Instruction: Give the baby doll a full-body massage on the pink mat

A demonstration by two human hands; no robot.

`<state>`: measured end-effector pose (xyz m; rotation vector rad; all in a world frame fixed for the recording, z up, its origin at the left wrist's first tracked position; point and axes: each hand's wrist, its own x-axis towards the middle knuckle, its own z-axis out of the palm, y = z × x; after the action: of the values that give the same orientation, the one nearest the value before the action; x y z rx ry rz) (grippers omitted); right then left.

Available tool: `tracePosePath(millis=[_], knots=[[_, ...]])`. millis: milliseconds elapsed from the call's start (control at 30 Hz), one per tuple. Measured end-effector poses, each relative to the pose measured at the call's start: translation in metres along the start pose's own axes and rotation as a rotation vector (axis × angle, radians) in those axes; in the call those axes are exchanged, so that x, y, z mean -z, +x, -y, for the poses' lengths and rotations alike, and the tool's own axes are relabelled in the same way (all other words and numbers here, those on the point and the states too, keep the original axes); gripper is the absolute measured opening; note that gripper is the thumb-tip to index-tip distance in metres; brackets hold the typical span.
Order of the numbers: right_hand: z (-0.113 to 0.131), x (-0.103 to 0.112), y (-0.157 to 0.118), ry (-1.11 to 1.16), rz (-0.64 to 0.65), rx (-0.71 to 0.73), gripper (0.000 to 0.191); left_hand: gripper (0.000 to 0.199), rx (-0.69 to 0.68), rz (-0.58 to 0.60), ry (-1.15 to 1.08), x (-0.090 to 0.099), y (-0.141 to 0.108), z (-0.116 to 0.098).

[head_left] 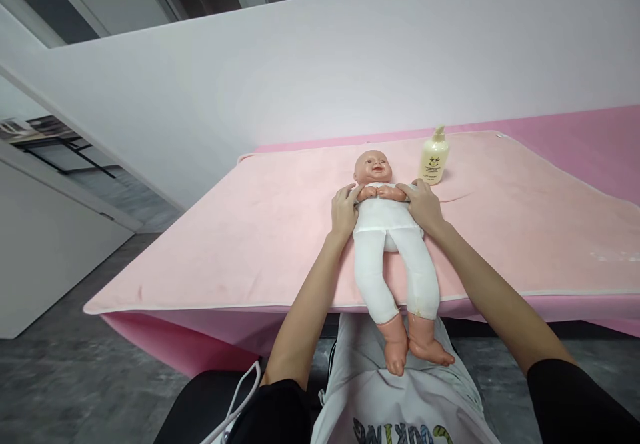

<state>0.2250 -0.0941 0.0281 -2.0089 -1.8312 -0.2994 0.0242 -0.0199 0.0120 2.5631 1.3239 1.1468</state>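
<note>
A baby doll point(387, 214) with a white cloth body lies face up on a pink blanket point(270, 231), its lower legs hanging past the front edge. Its forearms are folded over the chest. My left hand point(345, 209) rests against the doll's side at the left, fingers on its arm. On the other side my right hand point(424, 205) holds the doll's other arm, with the fingers curled at its elbow. Just behind my right hand stands a pale yellow pump bottle point(434, 157).
A white wall point(320, 71) rises behind the table. Pink cloth point(590, 144) shows beyond the blanket at the back right. A grey apron point(400, 404) covers my lap below the doll's feet. A white cable point(240, 401) runs beside my left arm.
</note>
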Motion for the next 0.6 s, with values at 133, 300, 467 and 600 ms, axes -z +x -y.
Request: tracePosePath(millis=[133, 300, 467, 600], knots=[[0.002, 0.003, 0.001, 0.001, 0.044, -0.008, 0.044, 0.052, -0.025, 0.026, 0.002, 0.002, 0.001, -0.001], [0.001, 0.003, -0.001, 0.108, 0.019, -0.020, 0.042, 0.054, 0.007, 0.030, -0.048, 0.004, 0.001, -0.002], [-0.006, -0.004, -0.001, 0.342, -0.088, -0.062, 0.055, 0.065, 0.089, -0.033, -0.181, 0.003, -0.003, 0.003], [-0.011, -0.009, 0.004, 0.640, -0.222, -0.122, 0.053, 0.071, 0.200, -0.130, -0.325, 0.002, -0.003, 0.008]])
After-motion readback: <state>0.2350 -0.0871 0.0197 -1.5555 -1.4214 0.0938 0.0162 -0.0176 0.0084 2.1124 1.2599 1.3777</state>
